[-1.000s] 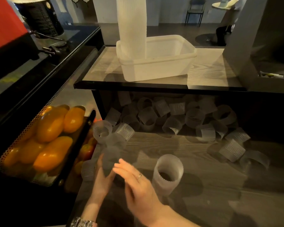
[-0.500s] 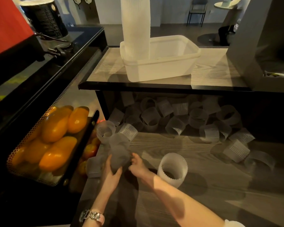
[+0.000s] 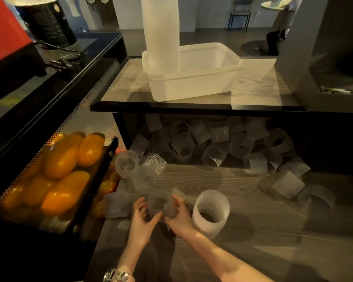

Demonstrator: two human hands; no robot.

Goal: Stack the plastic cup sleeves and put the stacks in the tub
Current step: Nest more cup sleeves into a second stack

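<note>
A thin, light, easily crushed cup sleeve [image 3: 160, 204] is gripped between the left hand [image 3: 141, 219] and right hand [image 3: 179, 215], best held gently by its ribbed wall.

Orange fruits [image 3: 61, 171] lie in a perforated metal basket [image 3: 18, 180] at left; a chair [image 3: 239, 13] stands far behind.

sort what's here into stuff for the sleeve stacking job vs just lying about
Job: held sleeve, left hand, right hand, short stack, loose sleeves, tub, tall stack.
Lying about: orange fruit, black canister, chair.
</note>
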